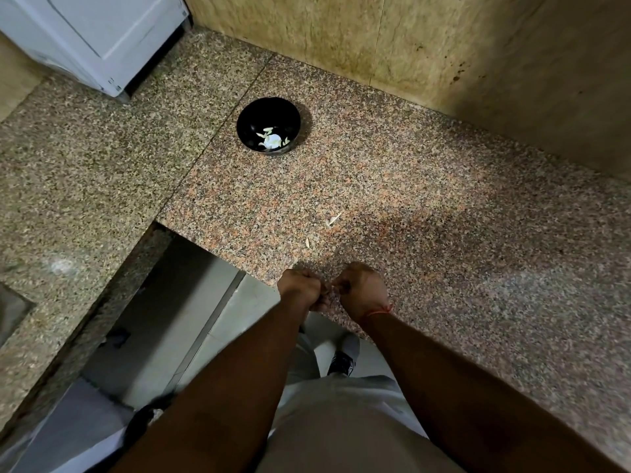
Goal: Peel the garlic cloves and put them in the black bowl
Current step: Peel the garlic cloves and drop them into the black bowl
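The black bowl (268, 125) stands on the granite counter (426, 213) far ahead of my hands, with several pale garlic pieces (272, 141) in its bottom. My left hand (297, 288) and my right hand (362, 291) are both curled into fists close together at the counter's front edge. Their fingertips meet around something small between them, which is hidden from view. Two thin scraps of garlic skin (333, 220) lie on the counter between my hands and the bowl.
A white appliance (102, 39) stands at the back left. A stained tiled wall (409, 46) runs behind the counter. The counter wraps around an opening at the left, where the floor (177, 322) and my shoe (342, 361) show.
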